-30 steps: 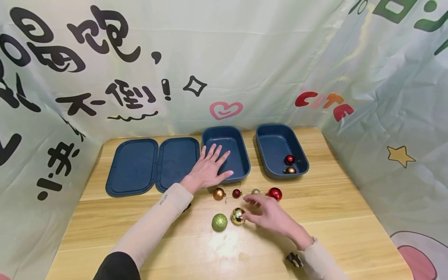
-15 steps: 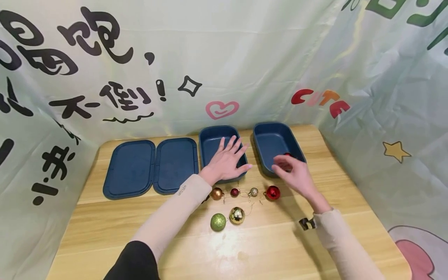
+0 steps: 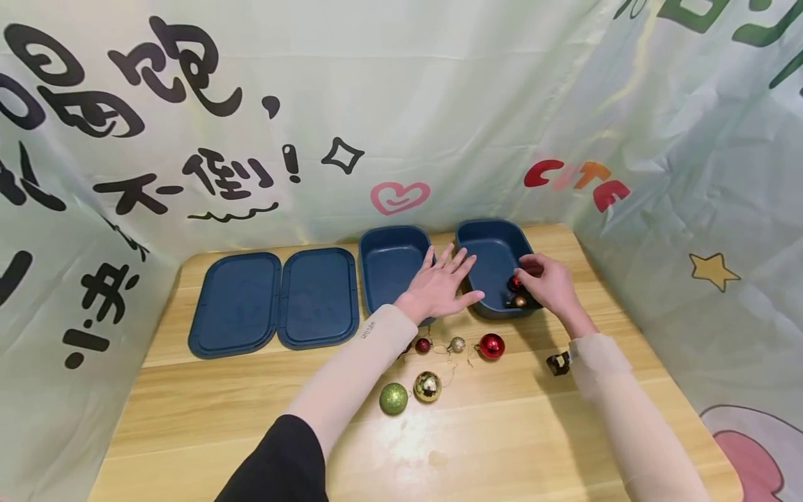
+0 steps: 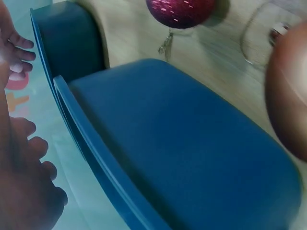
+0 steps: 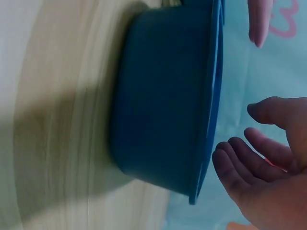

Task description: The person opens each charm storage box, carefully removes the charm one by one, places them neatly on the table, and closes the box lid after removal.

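Note:
My right hand (image 3: 552, 282) is over the near right corner of the right blue box (image 3: 489, 251), fingers loosely bent. In the right wrist view, its thumb and fingers are apart with nothing between them. Just beneath lie a small red ball ornament (image 3: 516, 283) and a copper ball ornament (image 3: 520, 301) inside that box. My left hand (image 3: 439, 286), fingers spread, hovers over the gap between the right box and the left blue box (image 3: 392, 261). In front lie a dark red ornament (image 3: 423, 346), a pale gold one (image 3: 457, 344) and a larger red one (image 3: 491, 346).
Nearer me on the wooden table (image 3: 251, 432) are a shiny gold ball (image 3: 427, 386) and a green glitter ball (image 3: 393, 399). Two flat blue lids (image 3: 235, 303) lie side by side at the left. Another copper ball (image 4: 292, 91) shows in the left wrist view. A printed curtain (image 3: 452, 104) hangs behind.
My right hand has moved from beside the gold ball up and right to the right box. My left hand has shifted right, from over the left box to between both boxes.

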Demonstrator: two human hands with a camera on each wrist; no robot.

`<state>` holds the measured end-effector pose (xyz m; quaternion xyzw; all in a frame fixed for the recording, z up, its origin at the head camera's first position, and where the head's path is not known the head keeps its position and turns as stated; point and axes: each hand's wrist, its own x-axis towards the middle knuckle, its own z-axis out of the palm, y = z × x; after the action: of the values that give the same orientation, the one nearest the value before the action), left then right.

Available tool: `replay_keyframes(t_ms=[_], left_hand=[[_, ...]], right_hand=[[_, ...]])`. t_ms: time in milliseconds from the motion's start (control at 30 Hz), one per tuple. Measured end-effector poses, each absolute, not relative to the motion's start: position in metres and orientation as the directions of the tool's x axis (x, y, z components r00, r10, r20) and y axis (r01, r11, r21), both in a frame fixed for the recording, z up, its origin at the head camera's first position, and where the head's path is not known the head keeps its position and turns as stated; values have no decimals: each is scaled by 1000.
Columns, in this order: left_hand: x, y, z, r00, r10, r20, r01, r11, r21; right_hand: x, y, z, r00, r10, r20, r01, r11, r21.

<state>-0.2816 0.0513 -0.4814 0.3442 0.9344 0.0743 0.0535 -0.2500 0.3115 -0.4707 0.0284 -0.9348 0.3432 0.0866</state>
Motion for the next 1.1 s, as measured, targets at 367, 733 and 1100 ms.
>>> replay_keyframes(t_ms=[367, 733, 1100], left_hand=[[-278, 65, -487, -749, 658, -77, 651, 753, 102], [-275, 68, -497, -743, 664, -79, 660, 748, 76], [-276, 68, -505, -742, 665, -90, 660, 747, 81]], right_hand=[[-263, 320, -478, -988, 14, 156, -83, 797, -598], [-270, 317, -486, -994, -12, 110, -71, 828, -556], [-273, 313, -492, -996, -40, 81, -75, 858, -509]])
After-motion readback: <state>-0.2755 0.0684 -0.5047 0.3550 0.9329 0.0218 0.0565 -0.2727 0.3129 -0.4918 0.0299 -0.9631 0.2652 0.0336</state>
